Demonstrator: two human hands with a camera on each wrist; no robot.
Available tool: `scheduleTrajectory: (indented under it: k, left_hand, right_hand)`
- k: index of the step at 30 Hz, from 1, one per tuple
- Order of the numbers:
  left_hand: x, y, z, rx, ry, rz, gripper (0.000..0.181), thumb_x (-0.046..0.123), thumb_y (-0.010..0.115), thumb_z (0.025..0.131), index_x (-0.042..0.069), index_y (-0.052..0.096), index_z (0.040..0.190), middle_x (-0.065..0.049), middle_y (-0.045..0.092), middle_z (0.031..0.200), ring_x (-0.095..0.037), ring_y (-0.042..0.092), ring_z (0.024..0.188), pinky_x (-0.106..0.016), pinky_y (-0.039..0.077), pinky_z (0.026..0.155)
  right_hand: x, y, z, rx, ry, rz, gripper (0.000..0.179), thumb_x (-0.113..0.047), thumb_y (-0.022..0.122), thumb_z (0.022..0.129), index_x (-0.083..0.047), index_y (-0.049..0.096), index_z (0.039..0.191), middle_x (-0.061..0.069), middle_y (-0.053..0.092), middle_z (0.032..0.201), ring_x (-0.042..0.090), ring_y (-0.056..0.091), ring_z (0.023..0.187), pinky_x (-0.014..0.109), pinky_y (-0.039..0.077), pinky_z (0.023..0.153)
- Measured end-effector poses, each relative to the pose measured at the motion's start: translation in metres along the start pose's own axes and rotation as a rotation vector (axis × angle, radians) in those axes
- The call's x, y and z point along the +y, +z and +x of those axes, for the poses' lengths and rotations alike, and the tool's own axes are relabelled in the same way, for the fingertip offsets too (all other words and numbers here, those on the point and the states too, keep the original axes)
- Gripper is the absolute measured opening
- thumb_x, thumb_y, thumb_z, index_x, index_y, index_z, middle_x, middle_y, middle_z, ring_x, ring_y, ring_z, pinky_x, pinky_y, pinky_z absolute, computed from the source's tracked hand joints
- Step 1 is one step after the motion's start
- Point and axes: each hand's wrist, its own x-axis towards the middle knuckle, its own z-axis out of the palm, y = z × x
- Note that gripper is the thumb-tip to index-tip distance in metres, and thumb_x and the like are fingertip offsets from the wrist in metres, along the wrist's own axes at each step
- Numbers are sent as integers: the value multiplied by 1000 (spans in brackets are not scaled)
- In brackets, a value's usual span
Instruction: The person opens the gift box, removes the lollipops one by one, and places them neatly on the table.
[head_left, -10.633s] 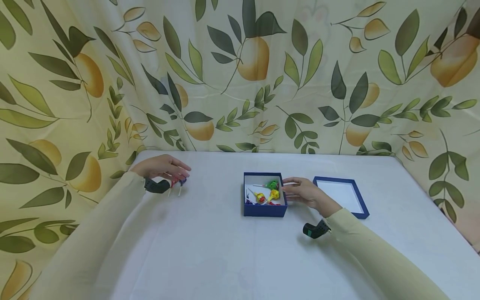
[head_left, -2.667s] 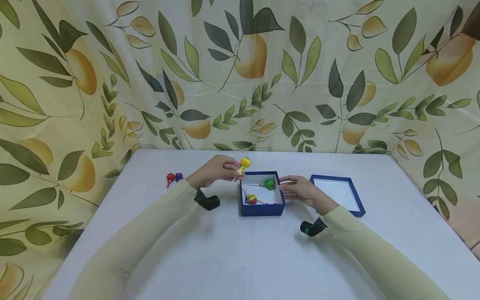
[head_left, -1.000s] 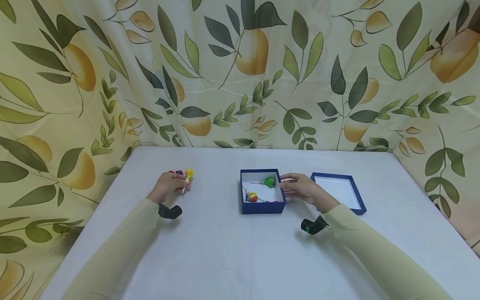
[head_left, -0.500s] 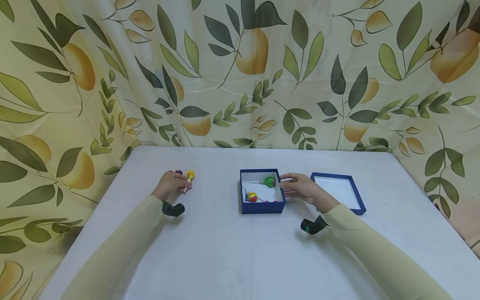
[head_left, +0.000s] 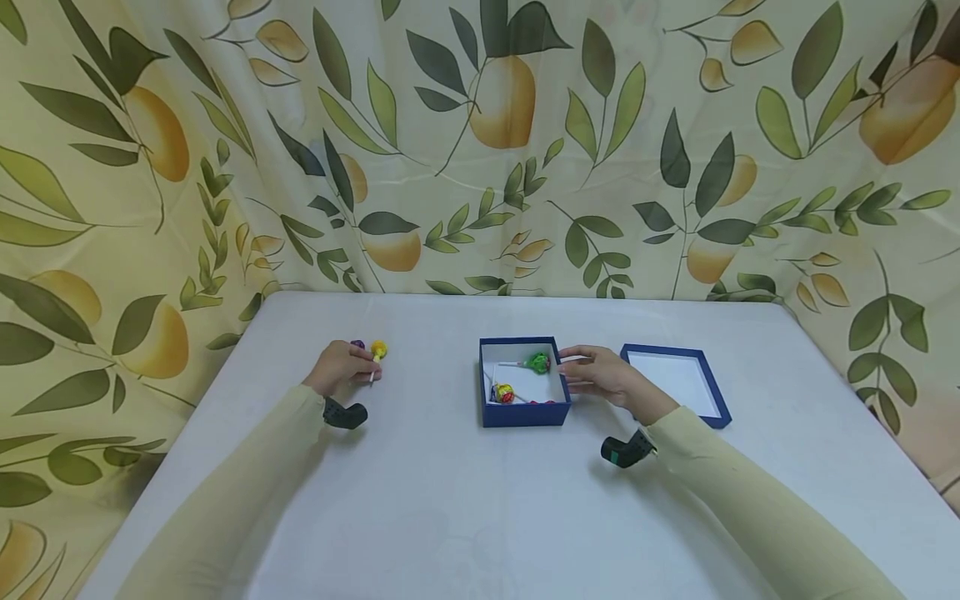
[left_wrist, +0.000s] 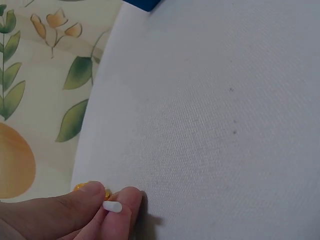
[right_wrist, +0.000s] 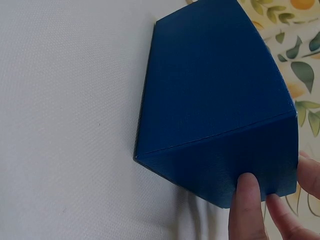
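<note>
In the head view my left hand (head_left: 343, 367) pinches a yellow lollipop (head_left: 379, 348) by its stick above the left part of the table. The left wrist view shows the white stick end (left_wrist: 113, 206) between thumb and fingers. Just behind this hand a purple lollipop (head_left: 358, 343) peeks out; the hand hides the red one. My right hand (head_left: 609, 381) rests its extended fingers against the right side of an open blue box (head_left: 525, 415). Inside lie a green lollipop (head_left: 539, 362), a yellow-and-red lollipop (head_left: 504, 392) and something pink, mostly hidden by the front wall.
A blue-rimmed lid (head_left: 720, 392) lies inside-up to the right of the box, partly behind my right hand. The white-covered table (head_left: 465, 508) ends at a curtain (head_left: 420, 183) printed with fruit and leaves.
My left hand lifted the yellow lollipop out of the box and carried it left to the red and purple ones. In the last half second it barely shifted. My right hand stayed at the box.
</note>
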Motion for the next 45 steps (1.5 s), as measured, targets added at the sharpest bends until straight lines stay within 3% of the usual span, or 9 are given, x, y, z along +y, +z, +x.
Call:
scheduleTrajectory:
  k: [14, 24, 30, 35, 40, 45]
  left_hand:
    - [-2, -3, -7, 10, 75, 130, 31, 2, 71, 80, -10, 64, 108, -22, 63, 108, -8, 63, 71, -20, 55, 69]
    - [-6, -6, -7, 70, 112, 353, 31, 11, 76, 75, -2, 70, 102, -20, 64, 111, -26, 57, 97, -35, 45, 86]
    - [-4, -4, -6, 81, 100, 337, 28, 9, 76, 74, -2, 71, 99, -18, 64, 106, -22, 58, 90, -25, 44, 75]
    - [-3, -6, -6, 45, 92, 307, 28, 9, 74, 77, -3, 70, 102, -16, 68, 103, -13, 60, 78, -20, 46, 70]
    - [-2, -10, -9, 1, 90, 269, 29, 7, 71, 81, -5, 67, 106, -19, 66, 104, -8, 62, 71, -19, 51, 69]
    - [-5, -14, -9, -10, 96, 285, 30, 10, 70, 82, -4, 67, 108, -20, 66, 110, -12, 63, 80, -23, 51, 77]
  right_hand:
    - [2, -1, 3, 5, -7, -17, 52, -12, 54, 95, 2, 33, 141, 27, 38, 142, 32, 52, 118, 39, 47, 99]
    - [1, 0, 1, 0, -9, -8, 54, -14, 54, 95, 2, 32, 142, 27, 37, 142, 29, 54, 115, 42, 44, 102]
    - [0, 1, 0, 3, -7, -6, 53, -13, 53, 95, 2, 33, 141, 26, 37, 142, 25, 55, 112, 40, 46, 101]
    - [1, 1, 0, -2, -10, -5, 52, -13, 53, 95, 2, 33, 141, 27, 37, 142, 25, 56, 111, 39, 46, 100]
    - [1, 0, 1, -2, -5, -5, 53, -13, 54, 95, 2, 33, 142, 27, 37, 142, 24, 56, 110, 38, 47, 99]
    - [2, -1, 1, -1, -4, -7, 54, -14, 54, 95, 2, 33, 141, 26, 37, 142, 24, 56, 110, 37, 48, 98]
